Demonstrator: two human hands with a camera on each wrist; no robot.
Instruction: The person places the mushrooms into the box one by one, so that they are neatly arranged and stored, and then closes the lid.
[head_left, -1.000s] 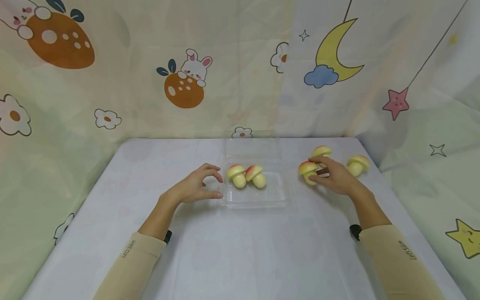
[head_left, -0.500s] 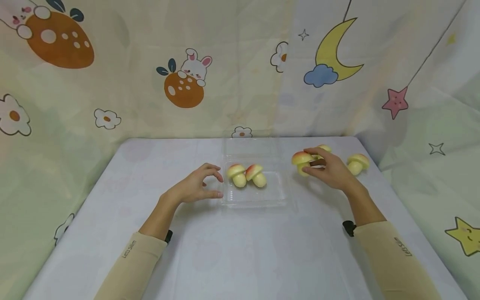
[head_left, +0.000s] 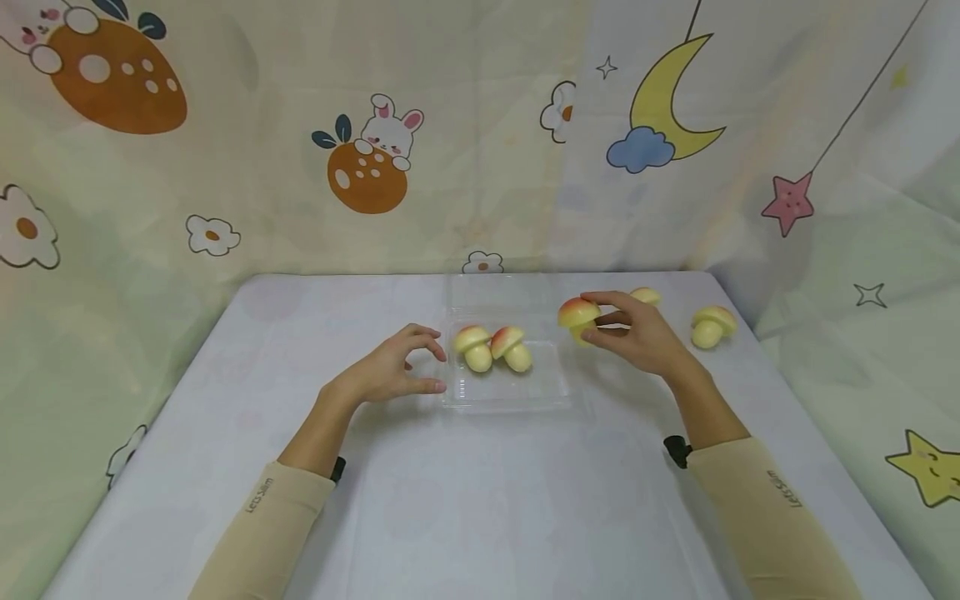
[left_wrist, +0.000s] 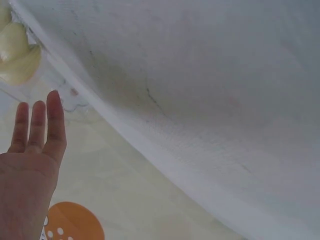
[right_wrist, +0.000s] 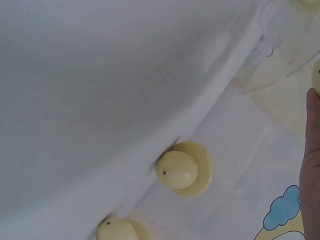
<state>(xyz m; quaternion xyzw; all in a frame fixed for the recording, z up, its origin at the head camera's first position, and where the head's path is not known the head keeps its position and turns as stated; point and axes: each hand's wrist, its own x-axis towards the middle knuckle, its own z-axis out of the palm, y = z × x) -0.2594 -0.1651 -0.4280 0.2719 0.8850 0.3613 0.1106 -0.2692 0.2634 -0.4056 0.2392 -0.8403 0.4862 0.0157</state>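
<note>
In the head view my right hand [head_left: 637, 335] pinches a toy mushroom [head_left: 579, 315] with a red-and-yellow cap and pale stem, raised at the right side of a clear plastic box [head_left: 551, 379]. Two similar mushrooms lie in the box's left part: one mushroom [head_left: 472, 348] against the left wall, another mushroom [head_left: 512, 349] beside it. My left hand [head_left: 390, 367] is at the box's left edge, fingers loosely bent and holding nothing. In the left wrist view the left hand [left_wrist: 35, 155] shows its fingers extended. Only the edge of the right hand [right_wrist: 312, 160] shows in the right wrist view.
Two more mushrooms are on the table's right: one mushroom [head_left: 647, 296] partly hidden behind the right hand, and another mushroom [head_left: 712, 327] near the right edge. The box's clear lid [head_left: 501, 292] stands open at the back. A patterned curtain [head_left: 480, 167] borders the white table [head_left: 480, 500].
My right hand has lifted the mushroom off the table and carried it left toward the box. The left hand has stayed in place.
</note>
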